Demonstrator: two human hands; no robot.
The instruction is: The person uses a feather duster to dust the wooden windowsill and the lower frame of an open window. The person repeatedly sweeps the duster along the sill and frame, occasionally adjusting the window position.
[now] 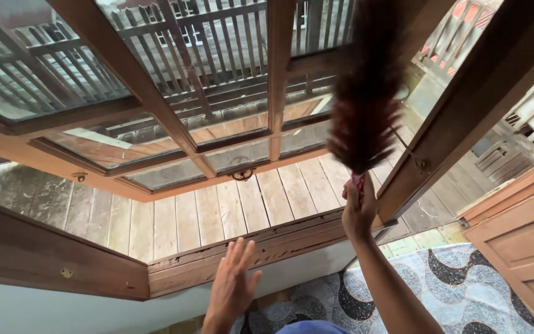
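Observation:
My right hand (358, 210) is raised and closed around the red handle of a dark feather duster (366, 93). The duster's bushy brown-black head points up, blurred, against the glass and wooden frame of an open window (279, 74). My left hand (233, 287) is open with its fingers spread, held flat just in front of the wooden window sill (267, 247) and touching nothing that I can make out.
Wooden-framed glass window panels (174, 142) swing outward over a plank deck (217, 210). A brown wooden door or shutter (520, 241) stands at the right. Patterned blue, black and white flooring (446, 284) lies below. A white wall (44, 309) runs under the sill.

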